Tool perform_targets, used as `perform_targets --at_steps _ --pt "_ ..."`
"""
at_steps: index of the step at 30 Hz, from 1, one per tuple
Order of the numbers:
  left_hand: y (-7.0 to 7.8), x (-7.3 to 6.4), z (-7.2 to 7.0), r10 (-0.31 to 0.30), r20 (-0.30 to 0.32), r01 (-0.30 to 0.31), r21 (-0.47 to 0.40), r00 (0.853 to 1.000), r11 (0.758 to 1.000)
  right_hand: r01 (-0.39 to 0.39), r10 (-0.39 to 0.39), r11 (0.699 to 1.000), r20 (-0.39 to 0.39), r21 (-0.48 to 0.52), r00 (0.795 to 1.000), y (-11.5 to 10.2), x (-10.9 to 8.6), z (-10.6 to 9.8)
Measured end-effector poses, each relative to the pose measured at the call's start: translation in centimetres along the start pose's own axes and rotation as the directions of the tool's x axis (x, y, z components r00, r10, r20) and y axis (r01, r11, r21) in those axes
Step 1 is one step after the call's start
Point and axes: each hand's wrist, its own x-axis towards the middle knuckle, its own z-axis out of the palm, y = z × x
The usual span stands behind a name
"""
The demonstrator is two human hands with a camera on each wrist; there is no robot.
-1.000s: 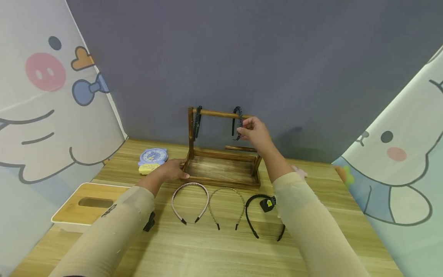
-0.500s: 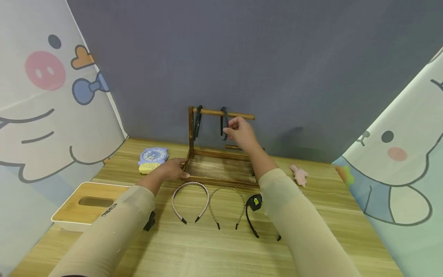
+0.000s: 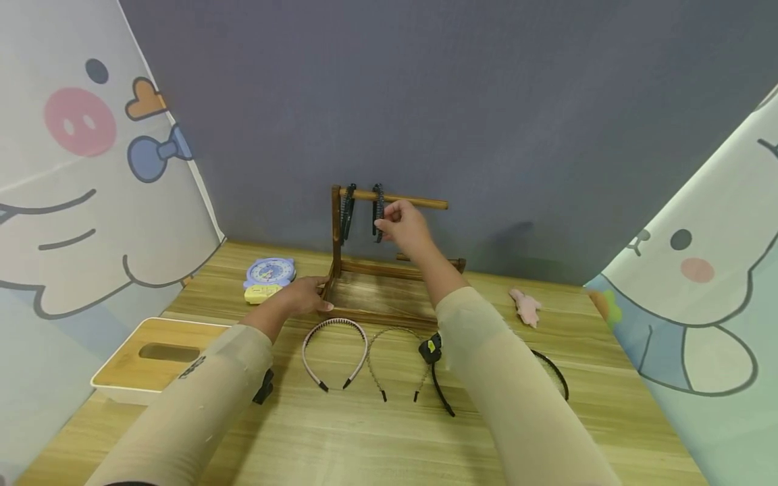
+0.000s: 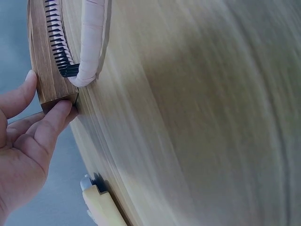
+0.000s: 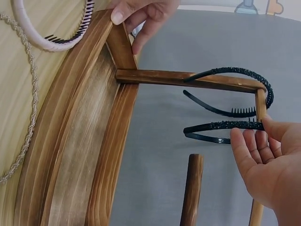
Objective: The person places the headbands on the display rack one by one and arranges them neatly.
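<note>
A dark wooden rack [image 3: 383, 297] with a tray base and a top bar stands at the back. My left hand [image 3: 300, 297] grips its front left corner, thumb and fingers on either side of the wood in the left wrist view. My right hand [image 3: 406, 226] pinches a black headband [image 3: 379, 202] that hangs over the top bar. In the right wrist view this headband [image 5: 211, 126] shows a glittery outer face, with thumb and fingertips at its side. A second black, toothed headband [image 3: 346, 212] hangs at the bar's left end, close to the upright.
In front of the rack lie a pale pink headband [image 3: 335, 321], a thin beaded one [image 3: 369, 361] and a black one [image 3: 442, 391] partly under my right sleeve. Another dark band [image 3: 554, 371] lies right. A wood-lidded box [image 3: 152, 354], a blue dial [image 3: 270, 271] and a pink toy [image 3: 525, 308] stand around.
My right hand has slid the black headband leftward along the top bar, nearer the other hanging headband. My left hand stays on the rack's corner.
</note>
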Motion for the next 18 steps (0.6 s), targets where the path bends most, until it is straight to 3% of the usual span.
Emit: perform_targets --at_steps 18 --pt "-0.1 -0.1 0.0 0.005 -0.002 -0.005 -0.001 1.0 1.0 0.03 -0.03 0.999 0.032 -0.015 0.999 -0.2 0.6 1.6"
